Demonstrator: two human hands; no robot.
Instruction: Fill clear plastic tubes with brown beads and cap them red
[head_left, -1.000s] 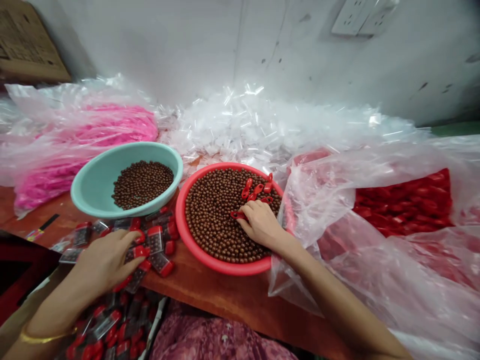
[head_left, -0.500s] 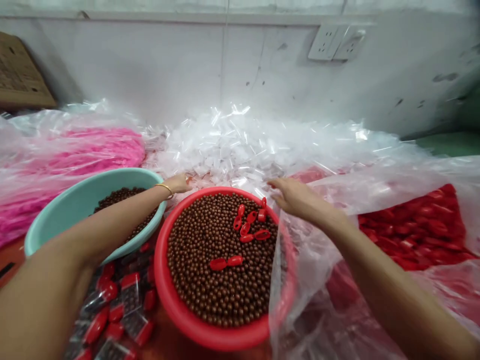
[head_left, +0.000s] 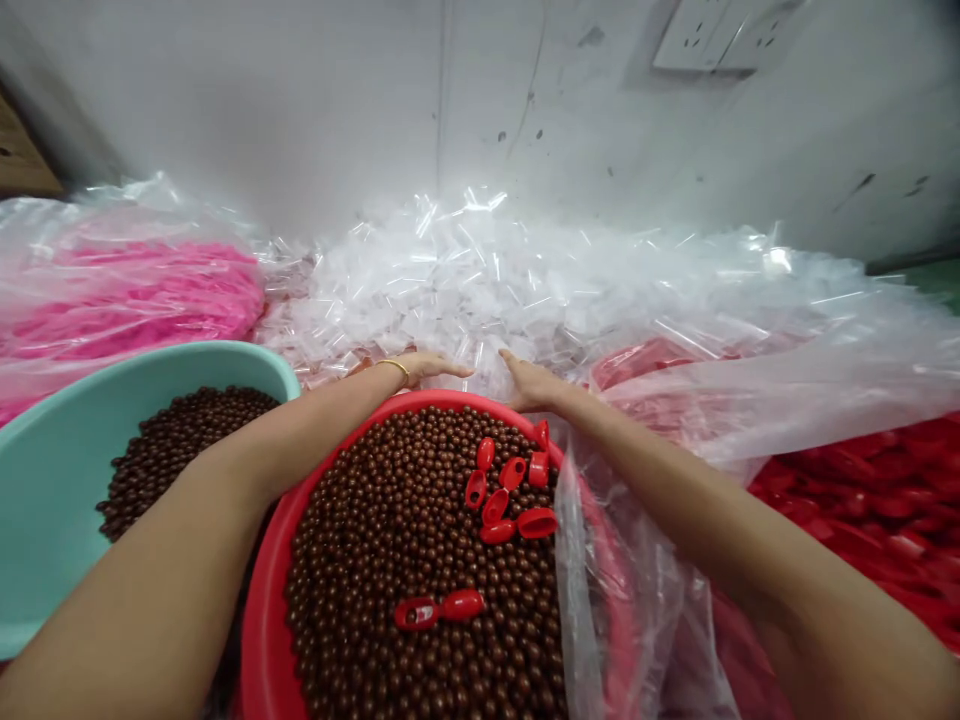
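Head view: both hands reach past the far rim of the red basin [head_left: 268,610] to the near edge of the pile of clear plastic pieces [head_left: 480,275]. Left hand [head_left: 433,367], gold bracelet [head_left: 396,370] at the wrist, points rightward, fingers stretched out. Right hand [head_left: 531,385] comes in from the other side, angled toward the left, fingertips out ahead. Gap between the two hands, not touching each other. Grip: fingers apart on both, not clamped on anything visible; can't tell if pieces sit under the palms. Pile lies beyond the basin, along the base of the wall [head_left: 300,100].

Red basin full of brown balls [head_left: 360,570]. On top, a cluster of red flip-top caps [head_left: 496,507] toward the far right side, lids hinged open on several; one lone red cap [head_left: 463,604] nearer the middle, also open. Clear plastic bag [head_left: 757,395] drapes over the basin's right rim, with red pieces [head_left: 877,510] at far right. Right forearm crosses over the bag.

Left: turquoise basin [head_left: 45,540] with a smaller heap of brown balls, left forearm passing in front. Pink pieces [head_left: 161,300] under clear film behind it. Wall socket [head_left: 716,38] upper right.
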